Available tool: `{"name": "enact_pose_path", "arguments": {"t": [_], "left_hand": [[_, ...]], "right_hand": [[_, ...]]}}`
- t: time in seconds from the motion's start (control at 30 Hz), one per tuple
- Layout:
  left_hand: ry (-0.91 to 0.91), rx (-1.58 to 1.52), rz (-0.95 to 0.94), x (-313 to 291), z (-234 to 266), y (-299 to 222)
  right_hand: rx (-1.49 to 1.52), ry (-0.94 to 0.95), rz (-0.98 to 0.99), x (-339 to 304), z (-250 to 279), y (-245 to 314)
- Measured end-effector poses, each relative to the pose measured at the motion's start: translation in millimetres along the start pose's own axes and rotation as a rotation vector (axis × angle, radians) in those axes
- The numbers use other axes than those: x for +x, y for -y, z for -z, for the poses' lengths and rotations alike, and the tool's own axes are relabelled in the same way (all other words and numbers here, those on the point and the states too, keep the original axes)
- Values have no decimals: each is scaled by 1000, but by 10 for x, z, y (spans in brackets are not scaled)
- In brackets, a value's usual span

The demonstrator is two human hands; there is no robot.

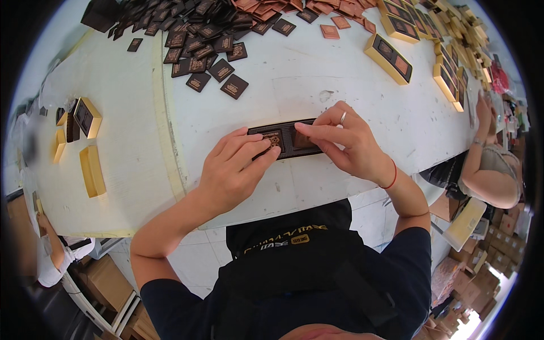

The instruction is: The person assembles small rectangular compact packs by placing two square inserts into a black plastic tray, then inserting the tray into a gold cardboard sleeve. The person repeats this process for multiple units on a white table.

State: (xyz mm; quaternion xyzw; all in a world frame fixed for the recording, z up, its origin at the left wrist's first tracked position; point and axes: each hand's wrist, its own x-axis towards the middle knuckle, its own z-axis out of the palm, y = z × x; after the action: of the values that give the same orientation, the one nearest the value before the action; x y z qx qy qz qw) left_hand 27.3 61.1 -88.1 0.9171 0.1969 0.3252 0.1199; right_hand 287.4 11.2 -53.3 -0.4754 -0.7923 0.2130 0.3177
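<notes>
In front of me lies a long narrow box with a black tray (288, 148) of two compartments; a thin gold edge shows along it. A dark printed square (274, 139) sits in the left compartment. My left hand (232, 169) is round the left end of the box, its fingertips and thumb resting on that square. At the right compartment my right hand (350, 141) pinches a brown square (301, 139), tilted in the compartment. Its fingers partly hide the square and the tray's right end.
Dark squares (197, 51) are heaped at the far left, copper-coloured squares (329, 32) beside them. Filled gold boxes (389, 58) stand at the far right. An open gold box part (92, 171) lies at the left. Other people's arms (477, 147) show at both sides.
</notes>
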Motion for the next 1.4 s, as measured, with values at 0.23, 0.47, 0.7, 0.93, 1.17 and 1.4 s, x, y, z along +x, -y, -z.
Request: {"name": "enact_pose_path", "arguments": {"t": [0.23, 0.47, 0.7, 0.93, 1.17, 1.4], "left_hand": [[-46, -16, -11, -31, -45, 14], [-35, -77, -38, 6, 43, 26], [-440, 724, 673, -614, 1483, 1782], [-240, 808, 1076, -1114, 1770, 2310], [-354, 90, 653, -200, 1314, 920], [303, -475, 238, 14, 265, 154]], "right_hand": [[-289, 105, 92, -130, -100, 28], [-366, 108, 93, -239, -179, 64], [-605, -140, -95, -501, 222, -307], [-803, -480, -203, -359, 596, -801], [-465, -251, -188, 774, 398, -1253], [-513, -279, -75, 852, 523, -1445]]}}
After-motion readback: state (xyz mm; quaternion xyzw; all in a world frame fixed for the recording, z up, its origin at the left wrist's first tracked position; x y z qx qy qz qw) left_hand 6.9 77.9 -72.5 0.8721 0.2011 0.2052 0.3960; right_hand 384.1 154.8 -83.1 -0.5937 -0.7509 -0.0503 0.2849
